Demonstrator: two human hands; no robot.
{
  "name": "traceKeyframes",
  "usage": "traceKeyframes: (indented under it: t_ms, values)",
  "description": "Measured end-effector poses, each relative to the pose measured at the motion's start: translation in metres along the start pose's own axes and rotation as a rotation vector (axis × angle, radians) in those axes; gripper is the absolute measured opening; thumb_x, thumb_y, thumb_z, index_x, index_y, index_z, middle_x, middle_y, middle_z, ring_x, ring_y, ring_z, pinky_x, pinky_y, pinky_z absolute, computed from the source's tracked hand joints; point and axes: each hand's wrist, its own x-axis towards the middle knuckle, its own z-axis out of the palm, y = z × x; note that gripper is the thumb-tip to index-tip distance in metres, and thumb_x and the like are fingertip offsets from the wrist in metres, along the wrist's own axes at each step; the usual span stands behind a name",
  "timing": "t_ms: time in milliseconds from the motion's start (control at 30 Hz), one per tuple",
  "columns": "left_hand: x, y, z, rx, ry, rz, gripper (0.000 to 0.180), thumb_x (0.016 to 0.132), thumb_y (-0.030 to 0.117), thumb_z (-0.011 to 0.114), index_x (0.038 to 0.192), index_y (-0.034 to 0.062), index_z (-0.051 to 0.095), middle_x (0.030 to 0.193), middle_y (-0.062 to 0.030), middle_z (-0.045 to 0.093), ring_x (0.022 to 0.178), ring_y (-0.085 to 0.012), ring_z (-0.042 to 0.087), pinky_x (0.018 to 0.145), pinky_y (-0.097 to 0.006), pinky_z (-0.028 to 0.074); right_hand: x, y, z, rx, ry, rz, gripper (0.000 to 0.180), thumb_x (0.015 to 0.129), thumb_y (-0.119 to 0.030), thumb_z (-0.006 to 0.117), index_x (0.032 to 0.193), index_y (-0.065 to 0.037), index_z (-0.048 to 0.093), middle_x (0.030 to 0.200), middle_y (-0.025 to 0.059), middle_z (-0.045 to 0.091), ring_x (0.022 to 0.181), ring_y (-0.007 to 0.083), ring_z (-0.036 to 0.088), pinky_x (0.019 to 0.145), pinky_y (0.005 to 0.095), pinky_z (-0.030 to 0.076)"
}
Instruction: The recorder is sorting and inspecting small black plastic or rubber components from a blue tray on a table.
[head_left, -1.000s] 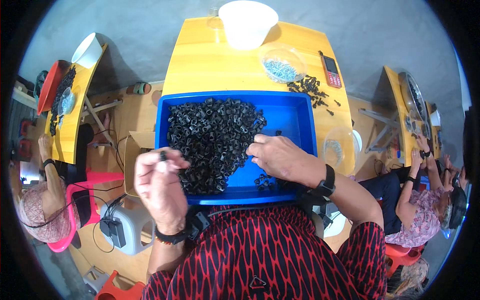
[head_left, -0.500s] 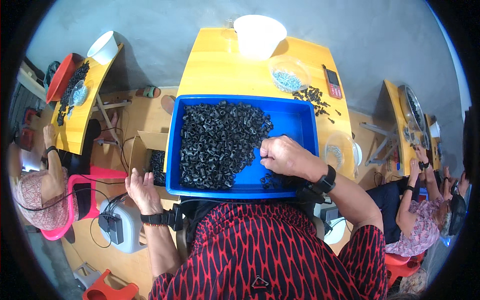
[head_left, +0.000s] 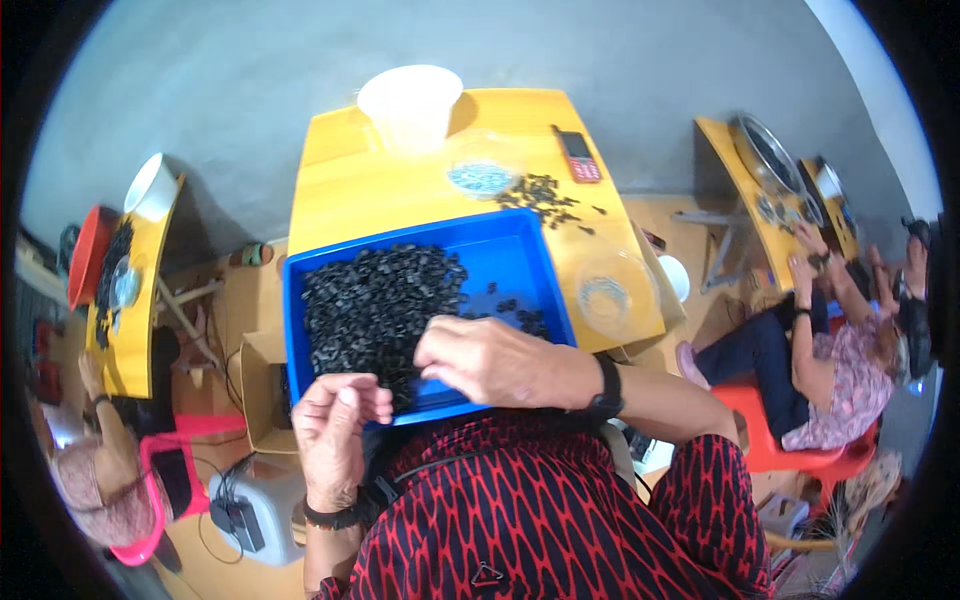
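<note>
A heap of black parts (head_left: 375, 300) is held in a blue tray (head_left: 508, 258), piled toward its left side; a few loose black pieces are scattered at its right, where the blue floor is exposed. The near end of a yellow desk (head_left: 330, 190) is covered by the tray.

The left hand (head_left: 340, 425) is held at the tray's near left corner, its grip half curled with the thumb raised beside the fingers; whether anything is grasped cannot be told. The right hand (head_left: 485, 360) is held over the near part of the tray, just right of the left one, its grip drawn together and turned left; whether a part is pinched there cannot be told either.

On the far side of the desk, a white bowl (head_left: 412, 105) is placed at left, a clear dish of light blue pieces (head_left: 482, 178) in the middle, and a red and black phone (head_left: 578, 158) at right. Small dark pieces (head_left: 540, 195) are strewn between dish and phone. Nearer, at right, a clear round container (head_left: 612, 290) is set down.
</note>
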Motion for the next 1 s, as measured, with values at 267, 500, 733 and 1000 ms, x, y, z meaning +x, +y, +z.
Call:
traceKeyframes:
  t_ms: [267,500,733,1000]
  values:
    - [0.022,-0.014,0.040,0.048,-0.230,-0.209,0.019,0.094,0.014,0.069,0.100,-0.0024,0.063,0.091,-0.0128,0.070,0.078,-0.0155,0.067,0.071,-0.029,0.055,-0.027,0.002,-0.008,-0.049,0.072,-0.139,0.022,0.077,0.000,0.067,0.090,0.002,0.049,0.085,0.0162,0.052,0.078,0.0365,0.059,0.066,0.0438,0.051]
    - [0.042,-0.025,0.059,0.026,-0.303,-0.254,0.014,0.090,0.003,0.071,0.101,-0.0005,0.063,0.087,-0.0092,0.068,0.075,-0.0146,0.065,0.067,-0.027,0.055,-0.049,0.007,-0.024,0.147,0.123,0.036,0.020,0.083,-0.002,0.066,0.095,0.003,0.051,0.090,0.0168,0.057,0.087,0.0370,0.063,0.069,0.0449,0.052]
    - [0.060,-0.046,0.073,0.263,-0.133,-0.141,0.019,0.089,0.010,0.074,0.104,-0.0001,0.066,0.086,-0.0025,0.065,0.071,-0.0109,0.062,0.066,-0.026,0.053,-0.109,0.053,-0.119,-0.302,0.334,0.437,0.010,0.086,-0.006,0.063,0.095,-0.002,0.063,0.088,0.0177,0.064,0.087,0.0383,0.064,0.078,0.0442,0.052]
    - [0.071,-0.043,0.089,0.353,-0.193,-0.183,0.020,0.089,0.011,0.074,0.103,-0.0003,0.066,0.084,-0.0028,0.065,0.071,-0.0105,0.062,0.067,-0.026,0.053,-0.149,0.077,-0.117,-0.413,0.095,0.548,0.012,0.083,-0.006,0.064,0.094,-0.001,0.064,0.088,0.0177,0.063,0.085,0.0388,0.062,0.075,0.0437,0.051]
